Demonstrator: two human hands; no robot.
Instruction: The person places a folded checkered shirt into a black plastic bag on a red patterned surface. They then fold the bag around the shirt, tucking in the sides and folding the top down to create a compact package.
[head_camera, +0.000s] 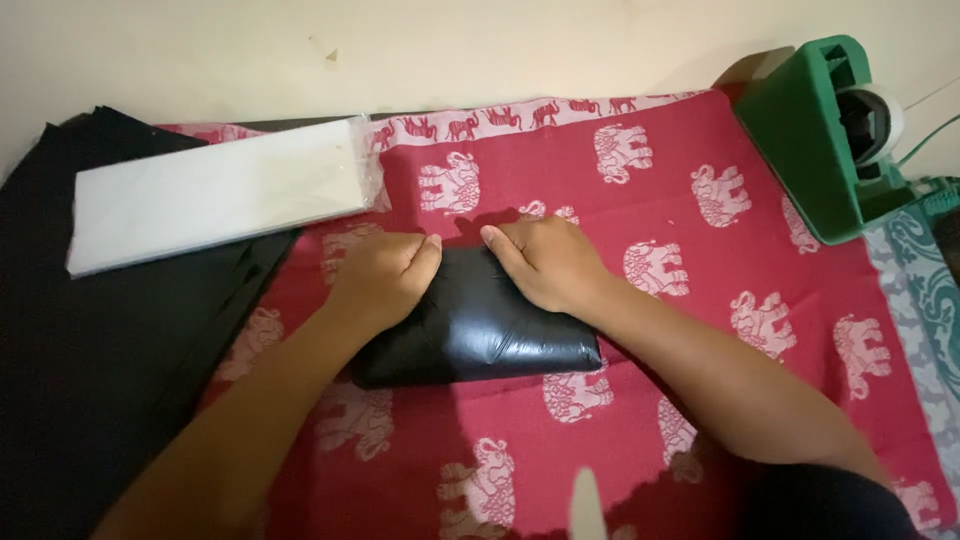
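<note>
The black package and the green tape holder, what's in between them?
In the head view, only the red elephant cloth lies between the black package and the green tape holder. The right hand rests on the package's top edge.

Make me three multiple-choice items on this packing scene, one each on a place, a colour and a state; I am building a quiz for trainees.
1. Where does the tape dispenser stand?
A. far right corner
B. near left corner
C. on the black parcel

2. What colour is the elephant-print cloth?
A. blue
B. red
C. yellow

3. How are the hands on the black plastic parcel?
A. both lifted clear
B. only one touching
C. both pressed on its far edge

Answers: 1 A, the green dispenser sits at upper right. 2 B, red with pale elephants. 3 C, left hand and right hand rest on it.
</note>
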